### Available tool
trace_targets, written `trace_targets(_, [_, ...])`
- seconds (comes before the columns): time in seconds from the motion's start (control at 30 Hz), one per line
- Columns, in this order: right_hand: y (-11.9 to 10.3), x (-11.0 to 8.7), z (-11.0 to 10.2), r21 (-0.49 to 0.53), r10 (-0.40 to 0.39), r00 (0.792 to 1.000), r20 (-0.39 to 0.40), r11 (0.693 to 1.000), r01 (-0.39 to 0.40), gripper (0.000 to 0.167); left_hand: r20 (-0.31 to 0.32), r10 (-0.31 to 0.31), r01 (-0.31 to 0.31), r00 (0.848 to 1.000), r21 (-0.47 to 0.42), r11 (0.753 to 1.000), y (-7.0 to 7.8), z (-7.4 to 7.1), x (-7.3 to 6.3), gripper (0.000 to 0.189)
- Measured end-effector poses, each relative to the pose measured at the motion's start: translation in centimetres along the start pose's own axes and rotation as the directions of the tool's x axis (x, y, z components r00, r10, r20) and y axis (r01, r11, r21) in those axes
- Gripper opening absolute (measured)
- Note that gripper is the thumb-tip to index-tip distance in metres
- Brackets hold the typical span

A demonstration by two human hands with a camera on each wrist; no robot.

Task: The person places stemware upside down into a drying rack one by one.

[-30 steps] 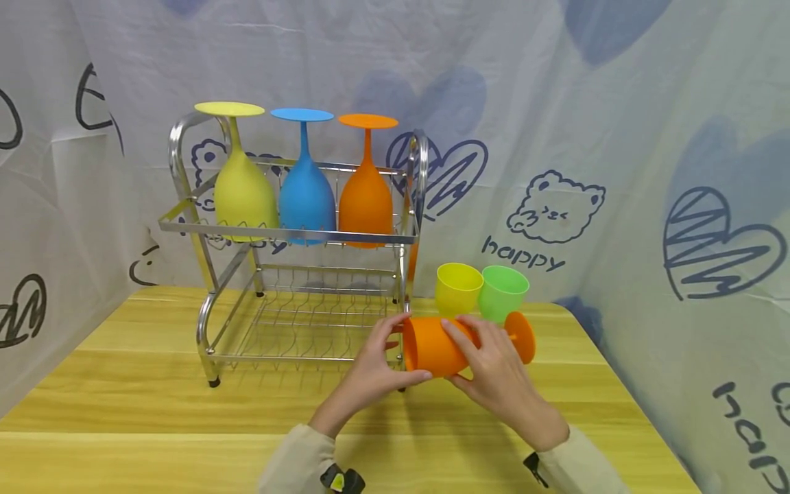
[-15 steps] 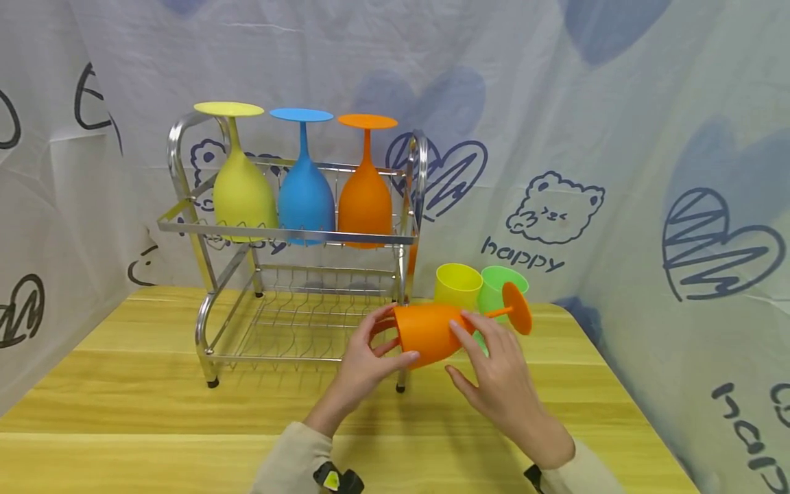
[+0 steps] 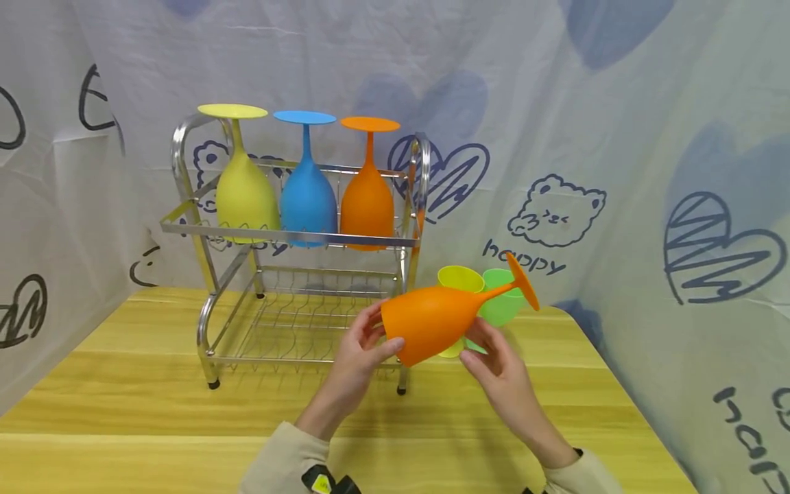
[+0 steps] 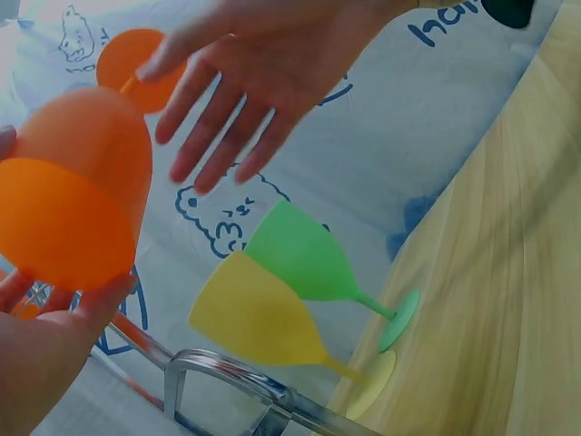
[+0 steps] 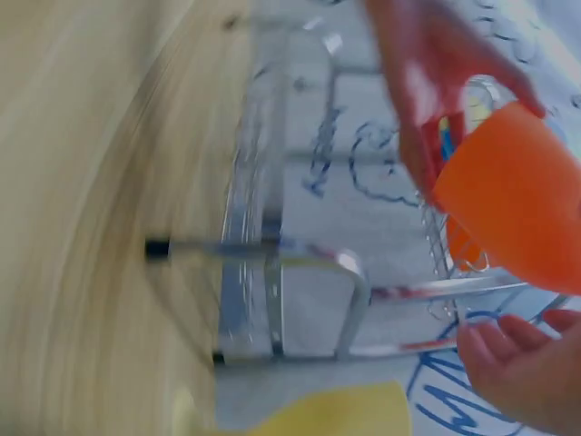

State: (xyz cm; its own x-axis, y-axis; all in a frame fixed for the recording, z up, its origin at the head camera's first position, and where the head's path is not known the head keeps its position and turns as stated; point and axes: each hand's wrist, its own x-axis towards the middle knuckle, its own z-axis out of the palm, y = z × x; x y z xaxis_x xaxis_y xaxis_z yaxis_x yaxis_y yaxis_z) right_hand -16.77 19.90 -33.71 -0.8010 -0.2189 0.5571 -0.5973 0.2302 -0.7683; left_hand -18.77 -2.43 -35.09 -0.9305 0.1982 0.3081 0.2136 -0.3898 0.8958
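Note:
My left hand (image 3: 352,360) grips an orange plastic goblet (image 3: 432,321) around its rim end, thumb in front and fingers behind. The goblet is tilted in the air, mouth facing lower left and foot up to the right. My right hand (image 3: 509,381) is just below the bowl and stem. Its fingers look straight and spread in the left wrist view, where the hand (image 4: 263,73) overlaps the stem and foot. A yellow goblet (image 4: 254,313) and a green goblet (image 4: 304,250) stand upright behind the hands.
A two-tier chrome dish rack (image 3: 290,238) stands on the wooden table (image 3: 123,405). Upside down on its upper tier are a yellow goblet (image 3: 245,195), a blue goblet (image 3: 307,199) and another orange goblet (image 3: 367,206). Printed white cloth (image 3: 617,137) hangs around the table.
The orange goblet has tilted, its foot rising and its mouth turning downward to the left. My right hand has come off the bowl and dropped below it; my left hand keeps its grip.

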Motion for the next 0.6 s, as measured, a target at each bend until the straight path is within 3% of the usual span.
trace_targets(0.1, [-0.9, 0.1, -0.1, 0.23, 0.195, 0.979, 0.063, 0.952, -0.204, 0.053, 0.049, -0.004, 0.005, 0.999, -0.016, 1.0, 0.0, 0.0, -0.1, 0.074])
trace_targets(0.27, [-1.6, 0.3, 0.1, 0.315, 0.351, 0.93, 0.108, 0.875, -0.367, 0.068, 0.101, -0.03, 0.031, 0.994, -0.007, 0.999, -0.3, -0.2, -0.3, 0.074])
trace_targets(0.4, [-1.6, 0.4, 0.6, 0.351, 0.411, 0.907, 0.096, 0.839, -0.417, 0.075, 0.113, -0.036, 0.036, 0.993, 0.001, 0.999, -0.6, -0.1, -0.4, 0.073])
trace_targets(0.6, [-1.4, 0.3, 1.0, 0.381, 0.405, 0.913, 0.045, 0.838, -0.39, 0.072, 0.133, -0.037, 0.037, 0.99, 0.006, 0.999, -0.7, -0.3, -0.4, 0.074])
